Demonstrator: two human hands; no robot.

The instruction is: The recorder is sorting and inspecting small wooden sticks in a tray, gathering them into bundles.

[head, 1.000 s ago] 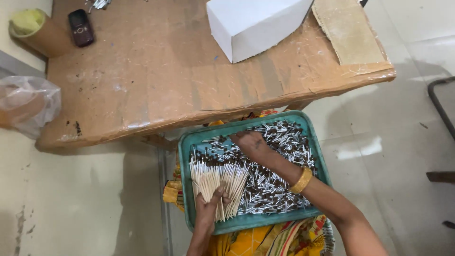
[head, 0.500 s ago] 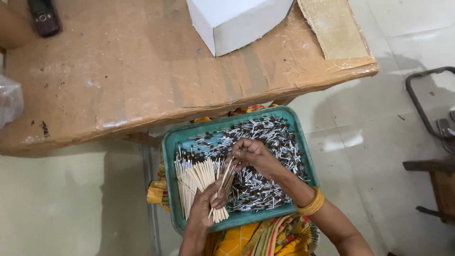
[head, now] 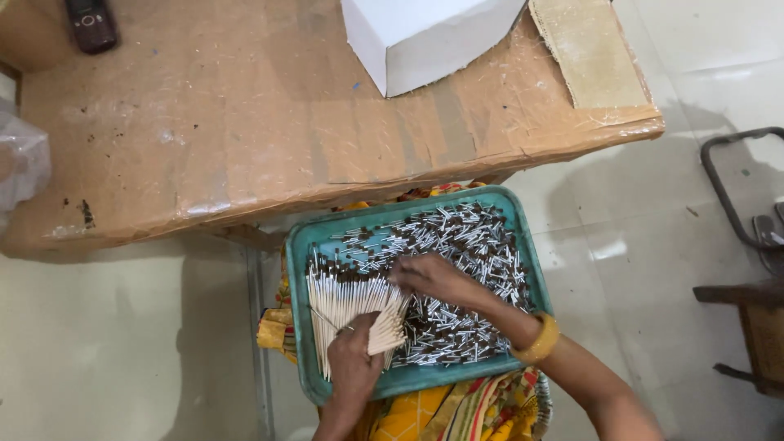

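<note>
Left hand (head: 353, 358) fingers closed around a fanned bundle of thin pale wooden sticks with dark tips (head: 347, 304), gripping it near the lower ends; tips point away from the person, toward the far-left corner of the tray. Right hand (head: 437, 280) sits just right of the bundle, palm down, fingers curled together at the bundle's upper right edge, touching the sticks; can't tell if it pinches any. Yellow bangle (head: 540, 340) on the right wrist. Under and right of that hand: loose pile of short silver-and-dark sticks (head: 465, 245) covering most of the tray floor. All inside a teal rectangular plastic tray (head: 523, 245) resting on the lap, on yellow patterned cloth (head: 425, 416). Beyond the tray: brown cardboard-covered table (head: 245, 131) with a white box (head: 425, 37) and a dark mobile phone (head: 91, 24) at the far-left corner.
</note>
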